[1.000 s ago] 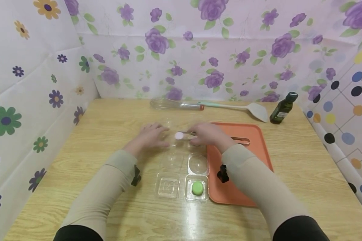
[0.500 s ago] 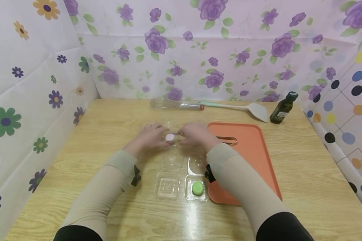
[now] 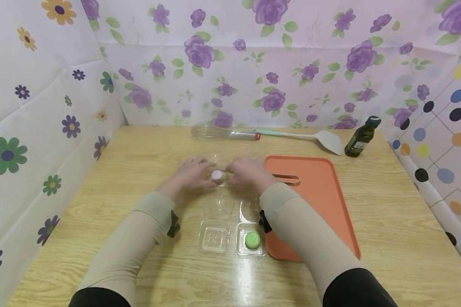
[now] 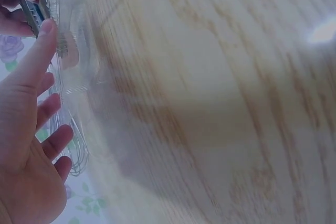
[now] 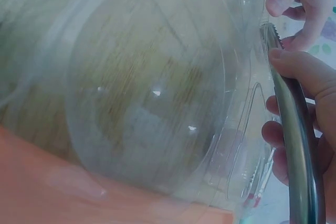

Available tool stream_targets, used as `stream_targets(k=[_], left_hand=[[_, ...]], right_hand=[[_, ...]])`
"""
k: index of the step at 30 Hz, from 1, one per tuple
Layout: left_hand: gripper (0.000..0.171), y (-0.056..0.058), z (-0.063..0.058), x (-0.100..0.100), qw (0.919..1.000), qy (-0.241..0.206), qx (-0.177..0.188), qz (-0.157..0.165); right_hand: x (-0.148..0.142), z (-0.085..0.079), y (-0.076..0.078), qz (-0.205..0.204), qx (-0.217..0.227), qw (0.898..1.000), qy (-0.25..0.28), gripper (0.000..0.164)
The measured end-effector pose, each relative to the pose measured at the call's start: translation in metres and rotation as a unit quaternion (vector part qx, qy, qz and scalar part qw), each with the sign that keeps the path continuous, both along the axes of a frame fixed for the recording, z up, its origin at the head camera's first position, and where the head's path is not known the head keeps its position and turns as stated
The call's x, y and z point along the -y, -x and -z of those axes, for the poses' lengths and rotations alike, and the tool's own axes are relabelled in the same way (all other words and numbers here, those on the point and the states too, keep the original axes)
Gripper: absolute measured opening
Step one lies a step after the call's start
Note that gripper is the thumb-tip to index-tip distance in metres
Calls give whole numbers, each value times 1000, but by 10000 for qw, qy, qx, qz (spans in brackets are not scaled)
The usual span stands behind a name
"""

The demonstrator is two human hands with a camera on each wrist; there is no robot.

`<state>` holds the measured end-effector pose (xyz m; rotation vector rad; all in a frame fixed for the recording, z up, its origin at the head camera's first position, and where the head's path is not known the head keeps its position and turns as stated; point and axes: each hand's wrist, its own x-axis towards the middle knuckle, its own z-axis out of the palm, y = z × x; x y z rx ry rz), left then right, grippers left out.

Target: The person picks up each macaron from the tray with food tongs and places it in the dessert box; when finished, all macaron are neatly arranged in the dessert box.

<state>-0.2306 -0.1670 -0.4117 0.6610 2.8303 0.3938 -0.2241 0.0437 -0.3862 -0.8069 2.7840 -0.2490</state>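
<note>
My right hand (image 3: 249,172) grips metal tongs (image 5: 299,140), whose looped end (image 3: 290,179) sticks out over the tray. At their toothed tips is a small pale pink round piece (image 3: 217,175), low in or over a clear plastic box. Whether the tips still squeeze it, I cannot tell. On the other side of that box, my left hand (image 3: 192,174) rests with thumb and fingers spread loosely; its thumb (image 4: 39,51) lies near the tongs. A green round piece (image 3: 252,240) sits in a near clear box (image 3: 240,251). Pinkish colour (image 5: 231,150) shows through plastic in the right wrist view.
Beside the green piece's box lies another clear box (image 3: 214,238). Domed clear lids (image 3: 219,204) are behind them. An orange tray (image 3: 311,166) is under the right forearm. A whisk (image 3: 224,133), a spatula (image 3: 326,140) and a dark bottle (image 3: 363,136) line the back.
My right hand has moved left with the tongs, bringing the pink piece between the left thumb and fingers. During the last half second it barely moved. The left hand stays in place.
</note>
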Motion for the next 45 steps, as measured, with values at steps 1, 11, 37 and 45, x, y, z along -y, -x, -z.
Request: stream_targets(k=[1,11,37,45], left_hand=[[76,0,0,0,10000,-16,1,2],[75,-1,-1,-1,10000,-69,-9,10],[76,-4,-3,-3,9999,-152,-37,51],[76,-4,-4,-4,9999,-146,-53,50]], right_hand=[[0,0,0,-2,5,10000,11,35],[1,-2,-1,10,86,9999,80,34],[-7,-7,-1,-171,55,9997,-175,48],[-23,-11,-2,-234,-131,9992,-308,48]])
